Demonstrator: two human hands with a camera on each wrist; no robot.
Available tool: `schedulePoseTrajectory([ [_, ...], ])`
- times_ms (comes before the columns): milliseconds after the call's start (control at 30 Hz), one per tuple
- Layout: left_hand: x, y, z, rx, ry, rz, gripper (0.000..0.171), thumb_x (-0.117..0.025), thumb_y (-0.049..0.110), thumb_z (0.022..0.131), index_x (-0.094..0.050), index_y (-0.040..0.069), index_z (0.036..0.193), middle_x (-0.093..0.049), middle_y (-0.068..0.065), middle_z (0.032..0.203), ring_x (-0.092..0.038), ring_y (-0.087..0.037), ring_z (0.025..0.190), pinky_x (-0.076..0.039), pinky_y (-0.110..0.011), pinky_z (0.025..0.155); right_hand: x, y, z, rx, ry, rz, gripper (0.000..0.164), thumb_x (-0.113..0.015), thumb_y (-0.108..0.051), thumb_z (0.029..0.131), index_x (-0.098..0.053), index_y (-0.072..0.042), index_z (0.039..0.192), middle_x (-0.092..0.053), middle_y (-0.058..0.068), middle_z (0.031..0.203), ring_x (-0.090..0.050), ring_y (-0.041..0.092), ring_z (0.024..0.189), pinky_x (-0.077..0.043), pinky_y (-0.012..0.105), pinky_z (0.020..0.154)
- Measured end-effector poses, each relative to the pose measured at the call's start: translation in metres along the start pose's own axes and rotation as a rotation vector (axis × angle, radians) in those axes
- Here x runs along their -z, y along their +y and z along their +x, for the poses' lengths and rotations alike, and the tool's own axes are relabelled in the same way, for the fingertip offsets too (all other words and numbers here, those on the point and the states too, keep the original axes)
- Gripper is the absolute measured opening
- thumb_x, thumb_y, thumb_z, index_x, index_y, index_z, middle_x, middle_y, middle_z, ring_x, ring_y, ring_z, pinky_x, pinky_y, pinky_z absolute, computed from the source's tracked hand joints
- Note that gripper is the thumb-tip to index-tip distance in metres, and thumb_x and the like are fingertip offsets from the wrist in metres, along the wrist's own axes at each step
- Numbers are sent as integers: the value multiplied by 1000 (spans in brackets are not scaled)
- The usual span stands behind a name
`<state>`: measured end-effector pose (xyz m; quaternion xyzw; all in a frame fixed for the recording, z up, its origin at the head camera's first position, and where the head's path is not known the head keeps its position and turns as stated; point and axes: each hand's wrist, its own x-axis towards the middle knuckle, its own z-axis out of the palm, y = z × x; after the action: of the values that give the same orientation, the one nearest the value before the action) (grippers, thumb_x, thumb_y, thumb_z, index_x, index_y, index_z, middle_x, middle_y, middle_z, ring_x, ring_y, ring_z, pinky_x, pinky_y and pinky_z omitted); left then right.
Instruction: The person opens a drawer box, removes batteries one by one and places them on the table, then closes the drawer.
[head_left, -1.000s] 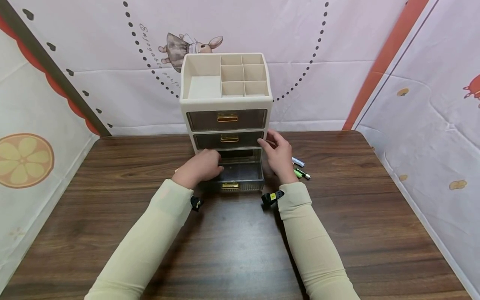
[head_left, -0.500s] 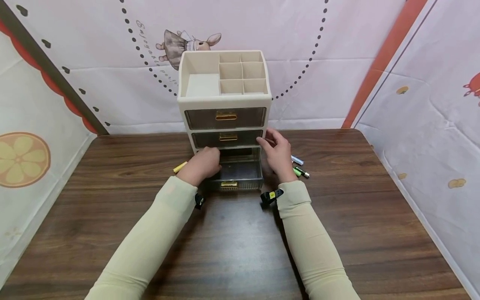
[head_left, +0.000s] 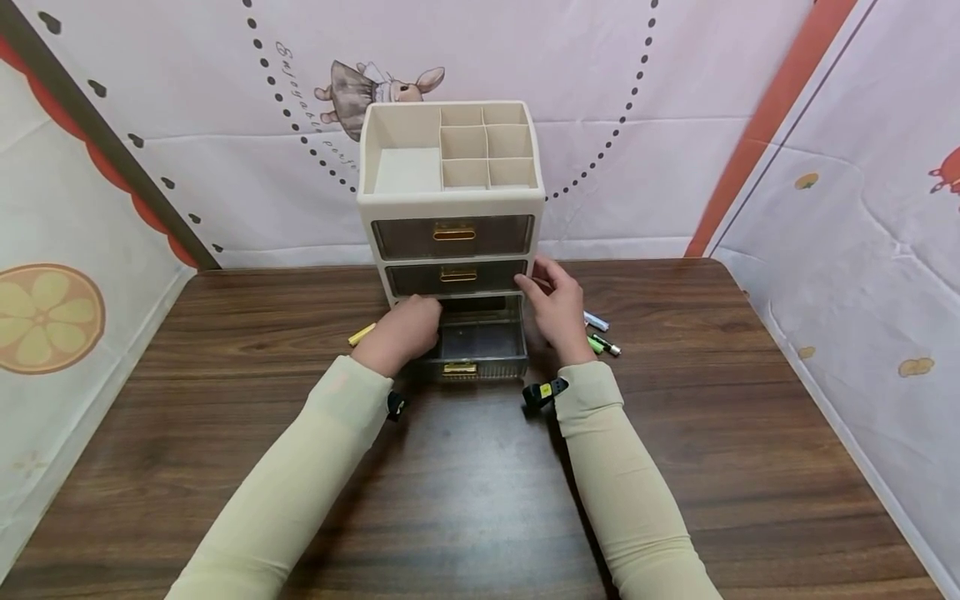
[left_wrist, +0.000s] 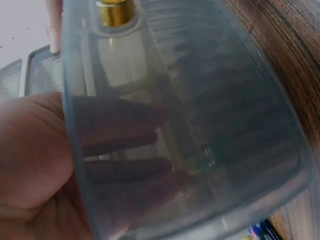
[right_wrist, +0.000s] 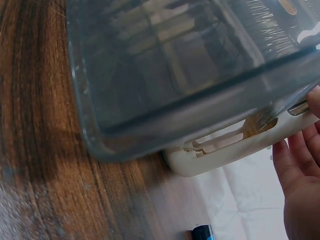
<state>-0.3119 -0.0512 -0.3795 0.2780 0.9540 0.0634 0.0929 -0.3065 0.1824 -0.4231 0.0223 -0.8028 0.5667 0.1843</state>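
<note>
My left hand (head_left: 405,332) reaches over the front of the pulled-out bottom drawer (head_left: 489,367), at its left end. In the left wrist view, the blurred fingers point down behind the clear drawer front (left_wrist: 240,110). A small greenish spot shows near their tips; whether they pinch anything is unclear. My right hand (head_left: 558,312) holds the right edge of the cream drawer cabinet (head_left: 450,202), thumb at the front and fingers along the side. In the right wrist view, the right hand (right_wrist: 305,175) grips the cabinet's frame (right_wrist: 192,165). The upper two drawers are closed.
Right of the cabinet lie several small cylinders, among them a light blue one (head_left: 596,322) and a green one (head_left: 595,344). A yellow cylinder (head_left: 362,334) lies at the left. All are on the wooden table (head_left: 465,517), with a printed cloth (head_left: 637,167) behind.
My left hand has shifted slightly within the bottom drawer, and the yellow cylinder beside it shows more fully. The right hand keeps its place on the cabinet. The head view wavers slightly.
</note>
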Motion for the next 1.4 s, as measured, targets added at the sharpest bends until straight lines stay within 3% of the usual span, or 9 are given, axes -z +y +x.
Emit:
schedulePoseTrajectory([
  [267,-8,2,7,-30,8,83,20,-46,-4,94,-66,-4,95,-67,-20,90,-65,-28,77,-52,-38,66,0,1,1,-11,-5,-18,42,-66,-39,90,-62,-18,127,-66,6,120,-62,19,116,-49,35,98],
  [467,-10,1,8,-13,-35,60,21,-46,-2,95,-67,-3,98,-68,-19,91,-64,-26,74,-50,-38,62,1,0,1,-6,-8,-21,44,-66,-39,90,-62,-18,128,-66,6,122,-61,19,117,-49,35,99],
  [700,-13,-1,10,-52,-13,1,21,-50,-3,94,-69,6,91,-68,-14,92,-61,-22,76,-50,-37,67,1,0,0,0,-7,-12,42,-66,-38,90,-62,-17,127,-66,6,121,-62,19,116,-49,35,98],
  [867,-15,-2,11,-98,-12,-12,26,-51,-7,91,-69,6,105,-68,-14,102,-63,-23,87,-53,-38,78,1,0,1,9,-3,-15,43,-67,-38,90,-62,-17,127,-67,7,120,-62,20,116,-49,35,98],
  [1000,-14,-2,12,-102,-38,-10,27,-52,-7,90,-66,4,110,-67,-15,103,-63,-24,88,-52,-38,78,1,0,1,8,-4,-16,43,-66,-38,90,-62,-17,127,-66,6,120,-62,19,116,-49,35,98],
  [1267,-11,-1,12,-74,27,28,14,-58,-3,87,-70,3,84,-69,-13,82,-63,-22,73,-51,-36,65,1,1,1,16,0,-11,42,-67,-38,90,-63,-17,126,-67,7,119,-63,20,115,-50,34,98],
  [1400,-11,-1,11,-69,25,14,18,-57,-5,88,-72,4,90,-70,-12,88,-63,-22,78,-52,-36,70,1,1,1,12,0,-15,42,-67,-37,90,-63,-17,126,-67,7,118,-63,20,115,-50,34,98],
])
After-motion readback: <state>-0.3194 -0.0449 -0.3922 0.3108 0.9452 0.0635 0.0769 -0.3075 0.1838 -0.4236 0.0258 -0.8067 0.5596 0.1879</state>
